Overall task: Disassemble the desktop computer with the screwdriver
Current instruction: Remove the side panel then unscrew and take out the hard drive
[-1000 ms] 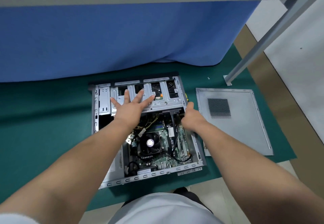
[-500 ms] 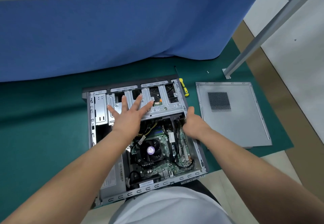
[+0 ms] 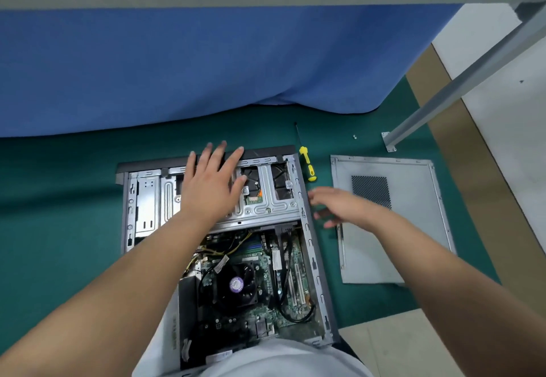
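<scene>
The desktop computer (image 3: 236, 246) lies open on the green mat (image 3: 59, 214), side off, silver drive cage and dark fan showing, long axis running six to twelve. The left hand (image 3: 209, 184) lies flat on the cage, fingers spread. The right hand (image 3: 339, 206), fingers loose and apart, hovers at the case's three o'clock. The yellow screwdriver (image 3: 305, 161) lies beyond it, tip toward twelve.

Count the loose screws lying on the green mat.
2, as far as I can tell: small silver loose screws lying close together on the green mat, beyond the grey side panel, near the metal leg's foot. Others may be hidden.
</scene>
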Available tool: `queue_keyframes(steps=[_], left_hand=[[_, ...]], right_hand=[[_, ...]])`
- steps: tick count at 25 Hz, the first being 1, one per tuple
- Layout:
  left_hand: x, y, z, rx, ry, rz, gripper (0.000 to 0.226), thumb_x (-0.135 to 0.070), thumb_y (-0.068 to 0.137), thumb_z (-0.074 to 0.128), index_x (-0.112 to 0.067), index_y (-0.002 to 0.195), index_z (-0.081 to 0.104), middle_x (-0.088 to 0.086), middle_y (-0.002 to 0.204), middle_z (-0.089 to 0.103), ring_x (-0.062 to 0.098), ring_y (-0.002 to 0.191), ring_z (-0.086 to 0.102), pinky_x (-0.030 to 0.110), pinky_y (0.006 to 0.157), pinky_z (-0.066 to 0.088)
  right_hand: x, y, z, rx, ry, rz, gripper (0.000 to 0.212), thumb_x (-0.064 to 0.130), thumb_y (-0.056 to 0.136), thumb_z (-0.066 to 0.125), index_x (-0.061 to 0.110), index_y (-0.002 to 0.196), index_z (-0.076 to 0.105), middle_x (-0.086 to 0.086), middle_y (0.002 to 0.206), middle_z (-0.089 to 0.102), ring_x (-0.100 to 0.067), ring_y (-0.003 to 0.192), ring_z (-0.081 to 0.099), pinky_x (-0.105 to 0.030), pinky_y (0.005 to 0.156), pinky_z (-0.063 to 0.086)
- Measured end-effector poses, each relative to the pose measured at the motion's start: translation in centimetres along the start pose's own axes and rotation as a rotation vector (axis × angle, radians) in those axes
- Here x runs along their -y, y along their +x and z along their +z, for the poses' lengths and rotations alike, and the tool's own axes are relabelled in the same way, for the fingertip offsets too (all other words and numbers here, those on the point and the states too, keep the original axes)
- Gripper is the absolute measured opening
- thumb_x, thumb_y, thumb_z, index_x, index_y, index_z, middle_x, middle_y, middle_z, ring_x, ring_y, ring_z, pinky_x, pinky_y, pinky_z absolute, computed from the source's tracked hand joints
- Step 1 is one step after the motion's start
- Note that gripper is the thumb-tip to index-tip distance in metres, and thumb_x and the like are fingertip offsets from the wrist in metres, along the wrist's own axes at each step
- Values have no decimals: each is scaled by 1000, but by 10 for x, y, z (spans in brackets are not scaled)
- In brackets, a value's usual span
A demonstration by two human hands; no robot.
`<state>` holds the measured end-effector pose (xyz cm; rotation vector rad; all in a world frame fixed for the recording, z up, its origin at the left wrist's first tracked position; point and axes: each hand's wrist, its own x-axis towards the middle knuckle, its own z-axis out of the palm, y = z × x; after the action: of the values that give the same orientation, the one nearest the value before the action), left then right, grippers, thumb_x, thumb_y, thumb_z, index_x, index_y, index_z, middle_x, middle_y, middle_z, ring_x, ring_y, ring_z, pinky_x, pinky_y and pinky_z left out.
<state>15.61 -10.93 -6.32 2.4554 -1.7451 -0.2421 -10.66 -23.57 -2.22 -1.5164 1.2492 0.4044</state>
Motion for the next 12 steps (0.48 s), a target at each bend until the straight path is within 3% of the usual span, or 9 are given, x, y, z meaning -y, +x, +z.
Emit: queue_keyframes(steps=[3, 4, 6, 9, 12], left_hand=[[3, -3, 21, -92, 2, -20, 57, -57, 107, 24, -42, 162, 18, -2, 170, 22, 23, 158, 11, 51, 127, 3], [3, -2, 24, -121, 4, -14, 56, -56, 108, 23, -41, 162, 19, -2, 169, 25, 23, 157, 14, 50, 127, 5], [5, -1, 26, -152, 7, -18, 55, -52, 108, 22, -41, 161, 22, -2, 166, 29, 23, 156, 19, 50, 127, 8], [4, -1, 28, -167, 29, -31, 53, -48, 108, 22, -40, 161, 23, -3, 164, 32, 23, 154, 22, 50, 127, 10], [4, -1, 25, -174, 19, -29, 53, -46, 108, 24, -40, 160, 27, -2, 163, 34, 24, 153, 25, 50, 127, 10]], right_hand=[[-9, 49, -18, -321, -80, -65, 36, 20, 103, 48, 25, 137, 60, -9, 124, 66, -21, 86, 65, -31, 77, 55], [-11, 66, -20, -364, -176, -71, 41, 18, 102, 48, 25, 142, 57, -12, 133, 60, -23, 94, 64, -27, 79, 50], [-13, 97, -20, -344, -290, -63, 50, 17, 102, 47, 29, 151, 48, -14, 154, 38, -29, 126, 55, -24, 98, 40], [-9, 131, -11, -314, -390, -17, 54, 16, 101, 44, 33, 152, 44, -11, 161, 24, -36, 140, 40, -36, 116, 36], [-8, 138, 8, -390, -544, 15, 61, -4, 92, 41, 25, 145, 48, -14, 150, 28, -38, 128, 38, -47, 102, 45]])
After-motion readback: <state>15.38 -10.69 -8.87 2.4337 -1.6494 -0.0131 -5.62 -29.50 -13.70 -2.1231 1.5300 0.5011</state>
